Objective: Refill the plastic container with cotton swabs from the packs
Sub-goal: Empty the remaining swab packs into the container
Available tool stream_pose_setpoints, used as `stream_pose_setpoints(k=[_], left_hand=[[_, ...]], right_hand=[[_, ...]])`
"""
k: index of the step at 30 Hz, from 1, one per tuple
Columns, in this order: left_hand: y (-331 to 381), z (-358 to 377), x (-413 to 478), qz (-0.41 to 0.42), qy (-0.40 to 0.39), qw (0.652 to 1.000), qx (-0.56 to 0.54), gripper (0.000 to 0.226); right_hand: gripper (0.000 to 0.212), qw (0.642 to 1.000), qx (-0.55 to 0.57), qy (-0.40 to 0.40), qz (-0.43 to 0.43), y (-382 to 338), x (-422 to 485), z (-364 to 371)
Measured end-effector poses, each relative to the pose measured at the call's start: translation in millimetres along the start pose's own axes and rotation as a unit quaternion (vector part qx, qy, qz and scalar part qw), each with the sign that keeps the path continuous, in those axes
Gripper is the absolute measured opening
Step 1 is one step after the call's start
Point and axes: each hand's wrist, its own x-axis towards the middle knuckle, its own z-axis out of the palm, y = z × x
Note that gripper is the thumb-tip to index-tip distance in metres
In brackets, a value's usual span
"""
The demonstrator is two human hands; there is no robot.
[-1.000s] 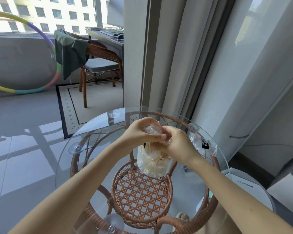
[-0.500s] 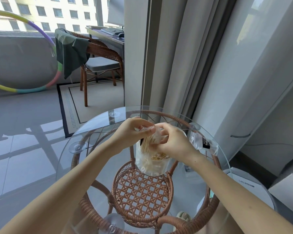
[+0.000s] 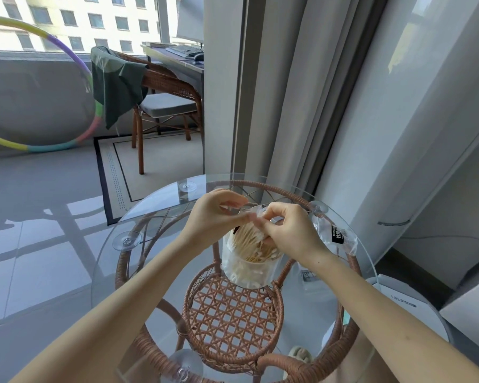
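Observation:
A clear plastic container [image 3: 248, 272] stands on the round glass table [image 3: 138, 272], holding wooden cotton swabs [image 3: 250, 244] that lean to the right. Directly above it, both hands pinch a clear plastic swab pack [image 3: 253, 214] at its top. My left hand [image 3: 213, 217] grips the pack's left side. My right hand [image 3: 288, 230] holds its right side and covers part of the container's rim. A second pack [image 3: 335, 236] with a black label lies on the glass just to the right.
The glass top rests on a rattan frame [image 3: 233, 322] with suction cups. Behind stand grey curtains [image 3: 302, 92], a rattan chair [image 3: 161, 100] with a green cloth, and a desk. A hoop [image 3: 89, 78] leans at the left. A white device [image 3: 404, 302] sits on the floor at the right.
The hands have spread the top of the pack apart over the container. More swabs now show standing in the container.

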Motion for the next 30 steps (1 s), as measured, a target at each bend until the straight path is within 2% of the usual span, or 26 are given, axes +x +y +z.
stream_pose_setpoints(k=[3,9,12,15,19,22,24,26,30], left_hand=[[-1.0,-1.8,-3.8,-0.013,-0.013,0.999,0.043,0.018],[5.2,2.9,0.5,0.04,-0.011,0.989,0.139,0.014],[9.2,3.8,-0.1,0.005,-0.019,0.996,0.086,0.011],[13.7,3.8,-1.4,-0.027,-0.037,0.998,0.045,0.005],[24.1,1.2,-1.0,-0.064,-0.076,0.992,0.074,0.006],[30.2,-0.6,1.7,-0.085,-0.072,0.99,0.089,0.005],[31.5,-2.4,5.5,-0.121,-0.066,0.989,0.058,0.013],[30.7,-2.3,8.3,-0.157,-0.061,0.985,0.022,0.022],[24.3,0.3,8.6,-0.158,-0.055,0.986,0.011,0.027]], right_hand=[[0.02,1.0,-0.022,0.002,-0.011,0.2,0.4,0.9],[0.016,0.993,-0.097,-0.026,-0.059,-7.4,2.1,-2.2],[0.021,0.993,-0.101,-0.041,-0.055,-4.2,3.4,-4.2],[0.013,0.996,-0.079,-0.026,-0.043,-2.9,3.7,-3.0],[0.017,0.998,-0.045,-0.029,-0.023,-1.5,6.8,-2.5],[0.029,0.997,-0.038,-0.067,-0.003,-3.2,7.6,-6.5],[0.049,0.996,-0.044,-0.078,0.013,-4.1,7.0,-9.9],[0.055,0.995,-0.06,-0.075,0.015,-4.6,5.7,-11.5],[0.034,0.997,-0.043,-0.065,0.01,-3.6,4.3,-7.6]])
